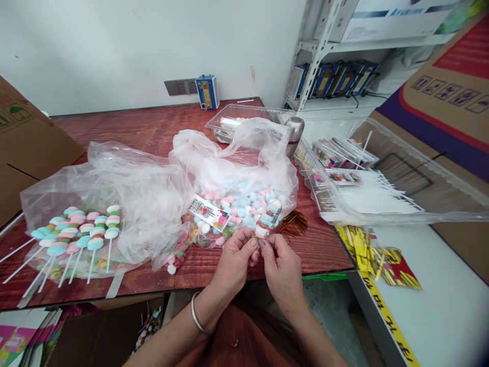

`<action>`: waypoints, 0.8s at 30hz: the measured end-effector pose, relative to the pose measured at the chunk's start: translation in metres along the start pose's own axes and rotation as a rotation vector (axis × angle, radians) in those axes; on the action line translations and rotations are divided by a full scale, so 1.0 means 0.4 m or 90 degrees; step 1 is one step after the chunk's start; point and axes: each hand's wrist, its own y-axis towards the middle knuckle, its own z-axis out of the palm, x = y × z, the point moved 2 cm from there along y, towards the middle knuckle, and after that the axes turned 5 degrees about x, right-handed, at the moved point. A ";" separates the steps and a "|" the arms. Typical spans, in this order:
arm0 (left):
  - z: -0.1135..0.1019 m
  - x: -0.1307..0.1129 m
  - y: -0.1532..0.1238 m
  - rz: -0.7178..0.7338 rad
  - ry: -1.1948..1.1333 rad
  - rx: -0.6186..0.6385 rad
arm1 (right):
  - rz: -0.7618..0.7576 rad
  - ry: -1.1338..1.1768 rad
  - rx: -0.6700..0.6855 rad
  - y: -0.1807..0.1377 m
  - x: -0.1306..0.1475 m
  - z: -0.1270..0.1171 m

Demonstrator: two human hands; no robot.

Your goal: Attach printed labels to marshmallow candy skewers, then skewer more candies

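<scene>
Left hand [237,257] and right hand [281,259] pinch near end of wrapped marshmallow stack [268,220], near centre, presumably steadying it. Gold ties [295,224] just right, apparently for reach. Marshmallow skewers [78,232] left, sticks nearward, likely graspable.

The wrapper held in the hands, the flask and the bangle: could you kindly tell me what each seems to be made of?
Wrapper: probably clear, printed plastic film, as pastel colours show through.
Flask: likely metal, its silvery surface catching soft highlights.
Bangle: apparently smooth metal, pale and silvery; solid or plated, I cannot tell.
</scene>
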 end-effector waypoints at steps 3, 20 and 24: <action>-0.015 -0.016 -0.009 0.182 0.361 0.001 | -0.067 -0.140 -0.034 -0.004 -0.003 -0.011; -0.033 -0.053 0.005 0.099 0.242 0.152 | -0.092 -0.015 0.003 -0.011 0.007 -0.020; -0.070 -0.095 -0.014 0.077 0.252 0.247 | -0.124 -0.079 0.033 -0.035 0.009 -0.041</action>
